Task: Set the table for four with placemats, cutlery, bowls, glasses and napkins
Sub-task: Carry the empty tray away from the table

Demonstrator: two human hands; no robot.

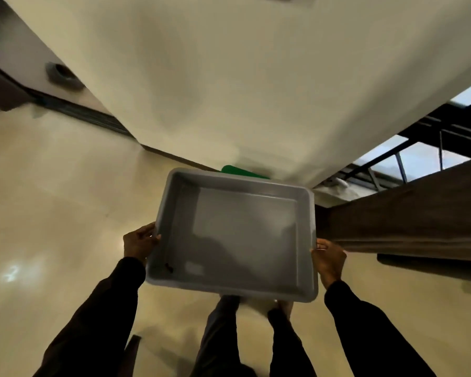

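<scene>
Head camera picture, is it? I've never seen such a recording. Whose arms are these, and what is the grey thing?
No machine here: a person wears one wide-angle camera on the head, looking forward and down, so you see their own sleeved arms and legs from above. The left hand and right hand each grip a side rim of a grey plastic tub, carried above a glossy pale floor. The tub looks empty but for a small dark speck in its near left corner. No laid table shows; a green edge peeks past the tub's far rim, too hidden to identify. Ahead is a plain wall, with a window at right.
</scene>
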